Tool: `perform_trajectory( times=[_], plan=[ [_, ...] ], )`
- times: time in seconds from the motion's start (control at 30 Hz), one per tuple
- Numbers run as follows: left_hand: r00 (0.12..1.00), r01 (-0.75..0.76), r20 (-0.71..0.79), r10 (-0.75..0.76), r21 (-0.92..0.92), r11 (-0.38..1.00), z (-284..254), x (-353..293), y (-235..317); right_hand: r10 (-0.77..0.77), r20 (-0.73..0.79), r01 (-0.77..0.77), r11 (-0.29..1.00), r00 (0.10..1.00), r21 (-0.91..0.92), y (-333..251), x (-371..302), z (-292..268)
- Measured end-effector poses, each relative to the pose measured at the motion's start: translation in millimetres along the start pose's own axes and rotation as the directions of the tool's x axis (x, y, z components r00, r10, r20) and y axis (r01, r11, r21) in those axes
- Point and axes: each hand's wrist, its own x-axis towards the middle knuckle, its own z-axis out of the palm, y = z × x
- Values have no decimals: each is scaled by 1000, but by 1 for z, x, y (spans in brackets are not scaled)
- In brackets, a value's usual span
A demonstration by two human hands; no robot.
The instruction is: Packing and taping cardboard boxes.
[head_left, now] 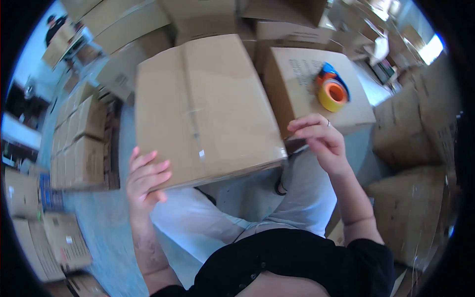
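A large brown cardboard box (225, 99) lies in front of me, its top flaps meeting along a seam with clear tape over it. My left hand (147, 177) is at the box's near left corner, fingers spread and resting along the edge. Off the box's right side, my right hand (321, 141) hovers with its fingers loosely stretched and nothing visible in them. Beyond that hand, a tape dispenser (332, 79) with a blue and orange body and a yellow roll sits on a smaller carton (309, 62).
Stacked cartons (81, 153) stand on a pallet at the left. More boxes (405, 213) crowd the right side and others (203, 20) rise behind the large box. At the far left another person (55, 27) is near a table.
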Motion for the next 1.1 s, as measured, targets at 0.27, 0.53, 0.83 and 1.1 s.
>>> perform_trajectory(
  times=[0.27, 0.53, 0.83, 1.1],
  plan=[
    [958, -60, -285, 40, -63, 996, 23, -14, -22, -275, 604, 642, 533, 748, -552, -48, 43, -9],
    [944, -60, -329, 32, -73, 996, 25, -16, -24, -219, 743, 717, 527, 633, -456, -52, 61, -4],
    [961, -90, -267, 65, -83, 992, 20, -20, -29, -275, 744, 714, 598, 609, -364, -46, 67, 0],
    [956, -90, -288, 59, -97, 991, 20, -25, -35, -206, 623, 466, 837, 755, -287, -32, 54, 11]
  ],
)
